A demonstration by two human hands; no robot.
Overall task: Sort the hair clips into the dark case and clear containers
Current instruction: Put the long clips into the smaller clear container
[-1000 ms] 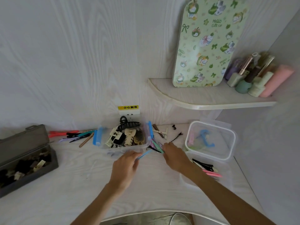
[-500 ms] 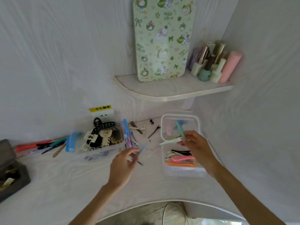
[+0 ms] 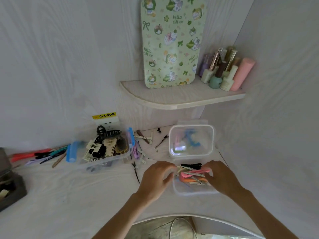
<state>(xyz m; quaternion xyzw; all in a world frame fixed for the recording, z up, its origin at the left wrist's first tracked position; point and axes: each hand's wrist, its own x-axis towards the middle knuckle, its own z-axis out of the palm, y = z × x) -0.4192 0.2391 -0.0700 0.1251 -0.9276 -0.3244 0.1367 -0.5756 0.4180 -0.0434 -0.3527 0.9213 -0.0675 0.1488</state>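
Your white desk [image 3: 86, 195] carries the whole sort: the clear bin of claw clips [image 3: 103, 149] sits at centre-left, the dark case [image 3: 10, 185] at the far left edge, and two clear containers on the right, the farther one [image 3: 191, 140] holding a blue clip. Both of your hands are at the nearer clear container [image 3: 195, 188], so the step in hand looks like laying flat clips in with the pink and orange ones [image 3: 193, 176]. Your left hand [image 3: 155, 180] curls at its left rim and your right hand [image 3: 222, 178] at its right, fingers bent around the clip ends; whether either truly grips, I cannot tell. Next, let go there and reach for the loose clips [image 3: 141, 152] lying between the bin and the containers.
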